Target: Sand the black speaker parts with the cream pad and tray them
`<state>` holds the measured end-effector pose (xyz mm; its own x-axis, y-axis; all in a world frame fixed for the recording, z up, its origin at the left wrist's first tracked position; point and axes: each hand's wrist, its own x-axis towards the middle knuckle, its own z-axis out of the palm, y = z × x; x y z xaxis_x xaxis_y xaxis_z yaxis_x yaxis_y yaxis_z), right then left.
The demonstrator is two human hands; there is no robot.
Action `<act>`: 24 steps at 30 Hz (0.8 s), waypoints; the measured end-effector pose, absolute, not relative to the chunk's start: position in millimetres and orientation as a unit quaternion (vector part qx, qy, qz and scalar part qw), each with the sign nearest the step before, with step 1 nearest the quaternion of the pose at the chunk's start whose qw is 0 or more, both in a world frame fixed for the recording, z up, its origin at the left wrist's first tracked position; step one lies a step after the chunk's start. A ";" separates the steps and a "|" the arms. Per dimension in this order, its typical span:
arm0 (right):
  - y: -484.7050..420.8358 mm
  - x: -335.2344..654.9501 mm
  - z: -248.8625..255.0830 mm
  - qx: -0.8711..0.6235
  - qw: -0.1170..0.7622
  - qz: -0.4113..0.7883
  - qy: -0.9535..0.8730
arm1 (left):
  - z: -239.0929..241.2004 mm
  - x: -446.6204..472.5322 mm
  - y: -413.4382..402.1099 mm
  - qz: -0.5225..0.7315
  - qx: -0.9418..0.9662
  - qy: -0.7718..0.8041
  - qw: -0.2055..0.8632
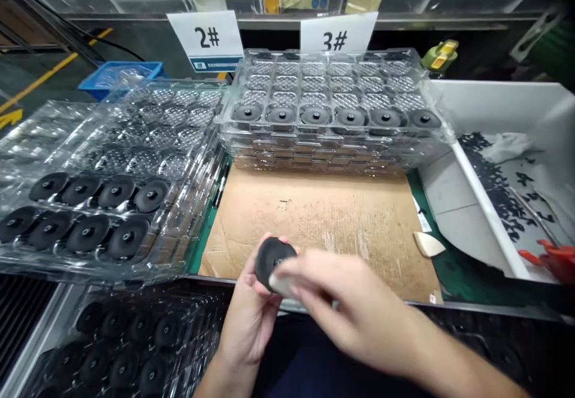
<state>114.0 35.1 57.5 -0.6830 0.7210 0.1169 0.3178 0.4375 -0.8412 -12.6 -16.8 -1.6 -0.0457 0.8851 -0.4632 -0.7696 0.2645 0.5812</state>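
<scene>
My left hand [251, 320] is closed around a round black disc part [271, 259], held up over the near edge of a brown cardboard sheet [323, 218]. My right hand [354, 314] reaches across in front of it, blurred by motion, with its fingertips at the disc's lower edge; something pale shows at the fingertips, and I cannot make out what it is. To the left a clear plastic tray [112, 164] carries two rows of similar black discs [90, 212]. A stack of clear trays [332, 111] stands behind the cardboard, with one row of black discs along its front.
Signs reading 2# [207, 38] and 3# [336, 39] stand at the back. A white bin [507, 164] with small black pieces sits at the right, a red tool [552, 257] at its near end. Another tray of discs [126, 344] lies lower left. A blue bin [119, 75] sits behind.
</scene>
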 end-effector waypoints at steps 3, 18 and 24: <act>36.7 114.9 53.9 -0.341 0.343 0.356 -0.800 | 2.4 -8.6 -17.1 0.584 0.095 0.400 0.700; 22.3 169.5 61.7 -0.313 0.287 0.455 -0.783 | 13.9 8.9 -12.6 0.528 0.124 0.363 0.757; 23.3 185.0 64.2 -0.374 0.326 0.226 -0.838 | 21.2 10.7 -6.7 0.560 0.091 0.367 0.738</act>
<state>185.0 23.3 64.2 -0.5071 0.7746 0.3780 0.4799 0.6180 -0.6227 10.7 -6.7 21.2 0.1051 0.8922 -0.4393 -0.7592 0.3573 0.5441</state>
